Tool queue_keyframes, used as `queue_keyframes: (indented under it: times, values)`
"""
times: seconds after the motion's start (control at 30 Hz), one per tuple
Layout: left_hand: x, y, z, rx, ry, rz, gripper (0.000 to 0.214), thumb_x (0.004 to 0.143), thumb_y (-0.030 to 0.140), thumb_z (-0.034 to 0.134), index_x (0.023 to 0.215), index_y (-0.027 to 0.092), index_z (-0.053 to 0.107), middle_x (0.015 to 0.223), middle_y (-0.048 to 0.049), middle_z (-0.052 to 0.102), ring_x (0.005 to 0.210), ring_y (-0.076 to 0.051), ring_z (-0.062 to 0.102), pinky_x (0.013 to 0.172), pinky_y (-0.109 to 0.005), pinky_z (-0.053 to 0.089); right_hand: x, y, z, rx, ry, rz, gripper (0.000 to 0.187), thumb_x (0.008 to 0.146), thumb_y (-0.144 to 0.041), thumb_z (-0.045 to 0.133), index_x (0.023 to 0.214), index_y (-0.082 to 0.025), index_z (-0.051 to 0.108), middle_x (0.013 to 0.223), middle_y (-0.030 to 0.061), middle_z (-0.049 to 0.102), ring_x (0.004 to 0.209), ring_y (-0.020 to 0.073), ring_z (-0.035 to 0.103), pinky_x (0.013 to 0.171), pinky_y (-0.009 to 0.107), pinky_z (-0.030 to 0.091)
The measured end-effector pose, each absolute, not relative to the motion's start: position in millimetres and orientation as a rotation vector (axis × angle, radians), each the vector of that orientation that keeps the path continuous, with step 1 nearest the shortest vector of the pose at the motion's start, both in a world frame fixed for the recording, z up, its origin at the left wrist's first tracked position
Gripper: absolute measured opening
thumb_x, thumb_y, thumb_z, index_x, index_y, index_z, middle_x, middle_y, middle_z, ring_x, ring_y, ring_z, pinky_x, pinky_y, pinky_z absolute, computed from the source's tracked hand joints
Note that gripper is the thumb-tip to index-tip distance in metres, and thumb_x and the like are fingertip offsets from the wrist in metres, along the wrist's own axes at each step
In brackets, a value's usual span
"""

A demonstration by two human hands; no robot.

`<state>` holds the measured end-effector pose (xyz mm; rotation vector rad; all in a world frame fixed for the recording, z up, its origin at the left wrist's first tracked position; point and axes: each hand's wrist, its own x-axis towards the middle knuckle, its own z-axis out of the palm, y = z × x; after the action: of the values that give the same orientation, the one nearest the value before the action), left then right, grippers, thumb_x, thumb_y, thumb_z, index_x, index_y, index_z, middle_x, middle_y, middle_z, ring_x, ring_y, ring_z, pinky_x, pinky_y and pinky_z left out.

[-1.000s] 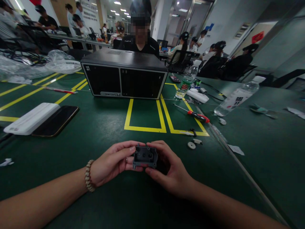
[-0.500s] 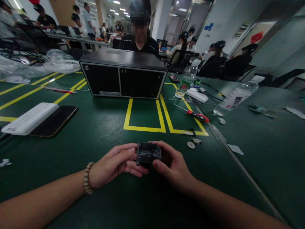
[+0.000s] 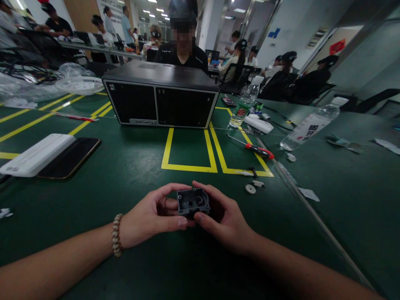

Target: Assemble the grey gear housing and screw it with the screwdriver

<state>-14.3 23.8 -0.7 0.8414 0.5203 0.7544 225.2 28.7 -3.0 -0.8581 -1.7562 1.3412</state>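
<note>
A small dark grey plastic housing (image 3: 193,201), box-shaped with an open hollow side facing up at me, sits between both my hands just above the green table mat. My left hand (image 3: 150,216), with a bead bracelet at the wrist, grips its left side with thumb below and fingers curled over the top. My right hand (image 3: 223,218) grips its right side, thumb at the front edge. A white round washer (image 3: 250,189) and small loose parts (image 3: 258,183) lie to the right of my right hand.
A black computer case (image 3: 161,100) stands behind a yellow-taped rectangle (image 3: 188,150). A red-handled screwdriver (image 3: 254,150), two water bottles (image 3: 245,105) (image 3: 308,128), a phone (image 3: 70,157) and a white box (image 3: 36,154) lie around. A person sits opposite; others work behind.
Both hands have turned the grey housing so its hollow side faces more upward, and my left fingers have shifted from flat beside it to curled over it.
</note>
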Motion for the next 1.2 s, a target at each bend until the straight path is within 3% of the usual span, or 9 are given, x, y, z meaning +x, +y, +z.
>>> queue_keyframes:
  times: [0.13,0.27,0.43,0.67,0.77,0.9,1.03,1.2]
  values:
    - [-14,24,-1,0.875,0.549,0.761,0.064,0.086,0.007,0.085,0.14,0.021,0.053,0.114,-0.0115,0.083,0.101,-0.022,0.083,0.091,-0.029,0.065,228,27,-2,-0.872,-1.796,1.321,0.069,0.097,-0.047,0.073,0.159,-0.032,0.048,0.131,0.0106,0.061,0.113,0.0282,0.065,0.096,0.047,0.057]
    - [-15,24,-1,0.925,0.604,0.746,0.067,0.084,0.012,0.088,0.14,0.021,0.053,0.111,-0.0112,0.083,0.097,-0.021,0.083,0.087,-0.028,0.064,230,26,3,-0.913,-1.821,1.301,0.062,0.103,-0.052,0.061,0.16,-0.031,0.046,0.13,0.0105,0.062,0.112,0.028,0.065,0.098,0.047,0.055]
    - [-15,24,3,0.941,0.652,0.732,0.069,0.081,0.012,0.09,0.139,0.021,0.052,0.102,-0.0082,0.082,0.092,-0.018,0.081,0.084,-0.027,0.064,230,28,6,-0.966,-1.848,1.214,0.049,0.106,-0.053,0.054,0.15,-0.031,0.058,0.123,0.0087,0.064,0.105,0.0262,0.065,0.092,0.043,0.055]
    - [-13,24,2,0.945,0.653,0.731,0.066,0.087,0.02,0.087,0.141,0.02,0.05,0.102,-0.0102,0.079,0.088,-0.022,0.081,0.075,-0.03,0.068,230,37,-1,-1.024,-1.426,1.402,0.041,0.105,-0.05,0.054,0.137,-0.025,0.066,0.115,0.0091,0.068,0.098,0.0243,0.068,0.083,0.04,0.058]
    - [-13,24,2,0.947,0.65,0.727,0.065,0.088,0.023,0.086,0.141,0.02,0.048,0.1,-0.0091,0.079,0.086,-0.02,0.081,0.075,-0.029,0.068,235,45,10,-1.149,-1.592,1.237,0.031,0.1,-0.036,0.064,0.129,-0.024,0.067,0.114,0.0086,0.07,0.1,0.0245,0.068,0.086,0.041,0.058]
    - [-14,23,3,0.953,0.649,0.713,0.067,0.089,0.024,0.085,0.143,0.02,0.046,0.101,-0.0093,0.079,0.087,-0.02,0.081,0.076,-0.028,0.067,263,63,38,-1.157,-2.083,0.842,0.032,0.097,-0.022,0.062,0.129,-0.025,0.067,0.11,0.009,0.072,0.098,0.0268,0.069,0.086,0.047,0.058]
    - [-15,23,4,0.977,0.661,0.701,0.066,0.09,0.026,0.084,0.144,0.019,0.046,0.102,-0.0104,0.078,0.088,-0.022,0.081,0.077,-0.031,0.067,316,82,56,-1.273,-2.426,0.267,0.038,0.086,-0.013,0.064,0.12,-0.025,0.074,0.119,0.0135,0.071,0.114,0.0378,0.063,0.101,0.065,0.05]
    - [-16,23,1,1.011,0.655,0.696,0.063,0.091,0.026,0.083,0.142,0.018,0.047,0.098,-0.0101,0.078,0.088,-0.022,0.081,0.077,-0.032,0.067,368,89,46,-1.581,-2.521,0.166,0.041,0.082,-0.014,0.065,0.122,-0.019,0.075,0.121,0.0176,0.07,0.112,0.0386,0.066,0.101,0.064,0.053]
